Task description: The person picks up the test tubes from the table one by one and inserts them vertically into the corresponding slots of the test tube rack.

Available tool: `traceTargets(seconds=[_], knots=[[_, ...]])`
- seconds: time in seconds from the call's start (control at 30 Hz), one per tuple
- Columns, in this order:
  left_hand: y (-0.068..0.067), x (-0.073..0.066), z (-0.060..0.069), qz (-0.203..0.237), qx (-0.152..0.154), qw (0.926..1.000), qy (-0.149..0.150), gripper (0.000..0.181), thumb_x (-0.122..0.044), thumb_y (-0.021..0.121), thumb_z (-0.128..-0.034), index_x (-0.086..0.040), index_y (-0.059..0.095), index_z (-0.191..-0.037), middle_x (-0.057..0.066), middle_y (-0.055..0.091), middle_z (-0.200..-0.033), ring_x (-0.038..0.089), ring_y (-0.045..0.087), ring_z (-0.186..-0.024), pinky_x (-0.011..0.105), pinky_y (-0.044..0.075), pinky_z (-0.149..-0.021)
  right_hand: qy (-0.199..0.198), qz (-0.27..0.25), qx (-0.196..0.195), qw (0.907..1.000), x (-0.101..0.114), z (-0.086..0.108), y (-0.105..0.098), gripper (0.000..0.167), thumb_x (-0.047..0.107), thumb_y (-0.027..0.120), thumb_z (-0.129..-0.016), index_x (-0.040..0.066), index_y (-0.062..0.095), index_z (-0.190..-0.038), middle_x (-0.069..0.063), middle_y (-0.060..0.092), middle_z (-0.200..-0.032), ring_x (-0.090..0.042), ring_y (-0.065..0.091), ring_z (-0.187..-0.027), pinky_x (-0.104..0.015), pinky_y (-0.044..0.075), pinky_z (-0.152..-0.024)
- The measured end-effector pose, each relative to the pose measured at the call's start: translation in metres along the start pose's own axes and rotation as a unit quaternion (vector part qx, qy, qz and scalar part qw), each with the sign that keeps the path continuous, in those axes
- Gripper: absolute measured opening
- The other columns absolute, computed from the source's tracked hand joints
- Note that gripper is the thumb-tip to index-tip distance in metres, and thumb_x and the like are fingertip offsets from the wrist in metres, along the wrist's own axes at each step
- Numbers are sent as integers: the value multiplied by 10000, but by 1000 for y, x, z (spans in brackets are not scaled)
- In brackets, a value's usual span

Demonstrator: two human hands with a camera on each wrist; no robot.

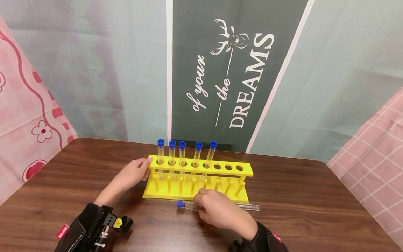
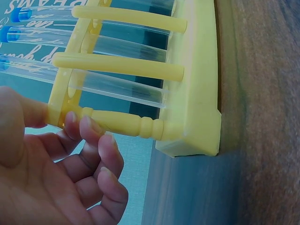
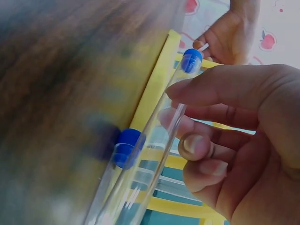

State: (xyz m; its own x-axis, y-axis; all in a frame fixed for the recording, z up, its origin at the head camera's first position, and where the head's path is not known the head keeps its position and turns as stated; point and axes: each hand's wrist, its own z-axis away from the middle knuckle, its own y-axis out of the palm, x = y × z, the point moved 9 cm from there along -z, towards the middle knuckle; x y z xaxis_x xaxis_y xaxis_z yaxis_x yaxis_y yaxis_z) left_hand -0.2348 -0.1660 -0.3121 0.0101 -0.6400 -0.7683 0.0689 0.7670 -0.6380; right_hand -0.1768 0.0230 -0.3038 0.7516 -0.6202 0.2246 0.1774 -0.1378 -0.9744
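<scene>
A yellow test tube rack [image 1: 201, 167] stands on the table, with several clear test tubes [image 1: 182, 154] with blue caps upright or slightly tilted in its left holes. My left hand [image 1: 136, 171] pinches the left end of the rack's top bar between thumb and fingers; in the left wrist view this hand [image 2: 61, 164] has its other fingers loosely bent beside the end post. In front of the rack, my right hand [image 1: 218, 208] pinches a blue-capped test tube [image 3: 159, 154]. Beside it, in the right wrist view, lies another tube with a blue cap [image 3: 127, 147].
Holes [image 1: 228, 167] at the rack's right end hold no tubes. Short yellow pegs [image 1: 240, 189] rise from its base. A brown wooden table [image 1: 292, 206] lies around it. Behind hangs a cloth with lettering [image 1: 226, 77], and pink cloths hang at both sides.
</scene>
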Motion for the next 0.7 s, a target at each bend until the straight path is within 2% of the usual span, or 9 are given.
traceTargets(seconds=[0.17,0.4,0.7], knots=[[1,0,1,-2,5,10000,19,401,-324,345,-997,-2,491,-809,62,444,-642,195,405,-586,301,324,-564,32,-183,-134,9997,-2,2,-8,112,50,697,-760,86,641,-849,50,515,-748,-46,432,-629,-189,380,-555],[1,1,1,-35,-3,10000,-1,412,-339,339,-997,-11,490,-798,61,444,-641,195,401,-583,301,321,-562,289,-479,-128,9983,-9,5,-17,139,76,708,-769,79,651,-896,54,543,-760,-59,458,-667,-208,421,-614],[1,-1,0,-7,-21,9999,118,389,-309,339,-1001,-9,482,-798,59,436,-628,192,394,-571,301,318,-556,134,-810,-383,9959,-11,10,-29,150,36,692,-769,51,642,-909,45,560,-779,-71,471,-695,-223,429,-639]])
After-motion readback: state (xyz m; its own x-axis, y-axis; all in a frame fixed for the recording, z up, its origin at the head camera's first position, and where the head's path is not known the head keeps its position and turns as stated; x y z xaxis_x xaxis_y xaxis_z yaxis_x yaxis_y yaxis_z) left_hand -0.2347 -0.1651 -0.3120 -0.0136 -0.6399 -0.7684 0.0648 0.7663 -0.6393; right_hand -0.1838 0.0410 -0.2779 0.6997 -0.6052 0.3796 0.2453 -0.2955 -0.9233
